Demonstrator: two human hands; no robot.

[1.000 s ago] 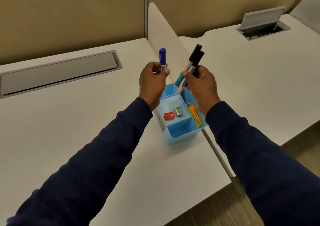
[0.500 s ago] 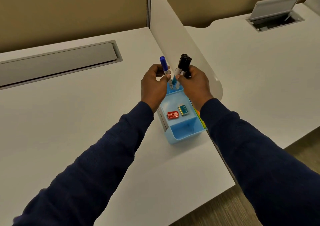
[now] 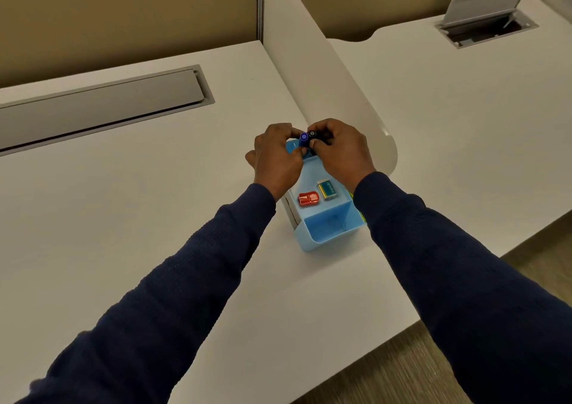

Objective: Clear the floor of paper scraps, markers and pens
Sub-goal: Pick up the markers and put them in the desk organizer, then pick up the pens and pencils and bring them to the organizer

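A light blue desk organizer (image 3: pixel 325 236) stands on the white desk beside the divider. My left hand (image 3: pixel 275 162) pinches a blue-capped marker (image 3: pixel 304 138) that stands upright in the organizer's far compartment. My right hand (image 3: pixel 339 149) holds two black-capped markers (image 3: pixel 314 134) upright right beside it, also down in that compartment. Only the caps show; the barrels are hidden by my fingers and the organizer's walls. Both hands nearly touch above the compartment.
A red sharpener (image 3: pixel 308 198) and a small eraser (image 3: pixel 327 189) lie in the organizer's middle compartment. A white divider panel (image 3: pixel 325 72) separates two desks. A grey cable tray lid (image 3: pixel 102 106) lies at left, an open cable hatch (image 3: pixel 486 19) at far right. Wood-look floor (image 3: pixel 402 372) shows below.
Both hands have lowered the markers from above the organizer down into its far compartment, and the hands have come together. The camera has tilted further down.
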